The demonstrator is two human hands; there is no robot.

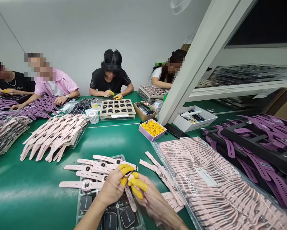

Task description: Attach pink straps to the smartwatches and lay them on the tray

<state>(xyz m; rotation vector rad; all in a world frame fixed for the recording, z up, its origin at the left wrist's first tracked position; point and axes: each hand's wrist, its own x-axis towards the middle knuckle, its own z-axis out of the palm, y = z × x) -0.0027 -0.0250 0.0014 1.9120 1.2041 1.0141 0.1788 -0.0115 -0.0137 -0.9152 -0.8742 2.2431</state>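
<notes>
My left hand (112,187) is closed, its yellow-cot-covered fingertips pinching a smartwatch (128,173). One pink strap half (130,198) hangs down below that watch. My right hand (150,197), also wearing yellow finger cots, pinches a pale pink strap piece (131,179) against the watch case; whether the two are joined is hidden by my fingers. Beneath my hands lies a clear plastic tray (80,214) with black square watch faces (110,220) in its pockets. Several watches with pink straps (86,185) rest face down across its far part.
Loose pink straps (161,172) lie to the right, beside a large bag of pink straps (191,166). Purple straps (260,153) are heaped beyond it. Ahead are a box of yellow finger cots (153,128), a white post (193,60) and stacked strapped watches (59,132). Co-workers sit across the green table (35,188).
</notes>
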